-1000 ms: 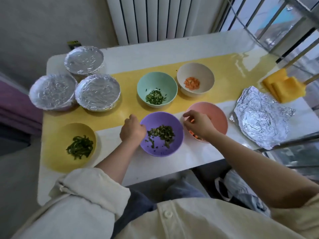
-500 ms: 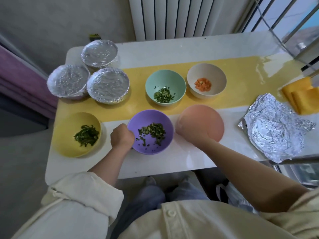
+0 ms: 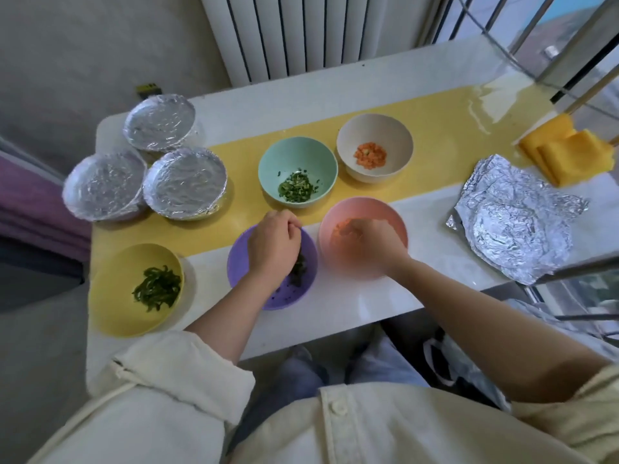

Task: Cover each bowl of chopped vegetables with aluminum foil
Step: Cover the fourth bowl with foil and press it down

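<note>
Left hand: the left hand (image 3: 273, 244) hangs over the purple bowl (image 3: 242, 262), fingers curled, tips at its far rim. We cannot tell whether they pinch the rim.
Right hand: the right hand (image 3: 370, 237) is badly blurred above the pink bowl (image 3: 363, 205). We cannot make out its grip.
Purple bowl: uncovered, near the front table edge, with dark chopped greens (image 3: 300, 266) partly hidden under the hand.
Pink bowl: uncovered, just right of the purple one, with orange bits (image 3: 337, 234) inside.
Mint bowl (image 3: 269, 164): uncovered, behind the purple bowl, holding chopped green onion (image 3: 296, 189).
Beige bowl (image 3: 397, 142): uncovered, right of the mint one, holding diced carrot (image 3: 370, 155).
Yellow bowl (image 3: 110, 286): uncovered, at the front left, holding green pepper strips (image 3: 157, 289).
Covered bowls: we count three at the far left, the back foil-covered bowl (image 3: 159, 122), the left foil-covered bowl (image 3: 104, 182) and the inner foil-covered bowl (image 3: 184, 182). The last two touch.
Spare foil: crumpled foil sheets (image 3: 516, 219) lie on the right, well apart from both hands.
Surroundings: a white table (image 3: 335, 316) with a yellow strip (image 3: 435, 128), a yellow cloth (image 3: 562, 149) at the far right, and a radiator (image 3: 294, 35) behind.
</note>
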The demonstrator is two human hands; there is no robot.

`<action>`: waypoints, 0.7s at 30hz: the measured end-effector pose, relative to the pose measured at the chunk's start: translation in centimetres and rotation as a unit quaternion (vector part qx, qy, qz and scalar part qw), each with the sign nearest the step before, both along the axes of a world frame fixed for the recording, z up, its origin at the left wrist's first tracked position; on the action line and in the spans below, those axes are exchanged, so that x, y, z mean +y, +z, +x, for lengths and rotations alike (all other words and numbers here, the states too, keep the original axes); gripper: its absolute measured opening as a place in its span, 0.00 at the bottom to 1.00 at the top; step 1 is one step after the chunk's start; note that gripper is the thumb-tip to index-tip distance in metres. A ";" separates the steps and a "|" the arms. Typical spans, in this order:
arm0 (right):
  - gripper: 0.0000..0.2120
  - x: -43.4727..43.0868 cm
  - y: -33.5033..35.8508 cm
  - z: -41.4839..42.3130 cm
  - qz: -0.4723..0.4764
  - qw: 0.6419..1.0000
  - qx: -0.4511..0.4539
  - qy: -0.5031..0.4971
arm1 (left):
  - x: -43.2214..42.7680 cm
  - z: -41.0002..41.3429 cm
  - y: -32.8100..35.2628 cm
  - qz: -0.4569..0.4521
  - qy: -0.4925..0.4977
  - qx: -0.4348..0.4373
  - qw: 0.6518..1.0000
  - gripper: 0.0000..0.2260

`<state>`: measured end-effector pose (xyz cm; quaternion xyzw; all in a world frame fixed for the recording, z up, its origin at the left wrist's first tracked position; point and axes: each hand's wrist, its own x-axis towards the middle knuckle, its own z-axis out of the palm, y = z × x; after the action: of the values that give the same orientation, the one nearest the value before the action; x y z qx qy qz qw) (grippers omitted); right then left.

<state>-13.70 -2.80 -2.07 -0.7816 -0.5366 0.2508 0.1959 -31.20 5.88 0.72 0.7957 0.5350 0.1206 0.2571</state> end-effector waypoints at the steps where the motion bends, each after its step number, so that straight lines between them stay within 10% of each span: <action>1: 0.10 -0.5 0.2 1.4 0.008 1.000 0.001 -0.022 | -0.1 1.8 0.2 -0.004 -0.024 -0.019 1.000 0.09; 12: 0.11 -8.5 -2.1 20.0 -0.019 0.983 -0.016 -0.183 | -4.8 23.5 -0.8 -0.117 -0.145 -0.090 0.978 0.10; 21: 0.28 -13.5 -5.6 26.2 -0.248 0.965 -0.030 -0.077 | -7.6 32.2 -6.4 -0.313 -0.077 0.029 0.946 0.19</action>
<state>12.47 -16.34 -7.65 -0.8519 -0.4013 0.3364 -0.0018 1.05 -1.72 -5.63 0.7171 0.4898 -0.0961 0.4863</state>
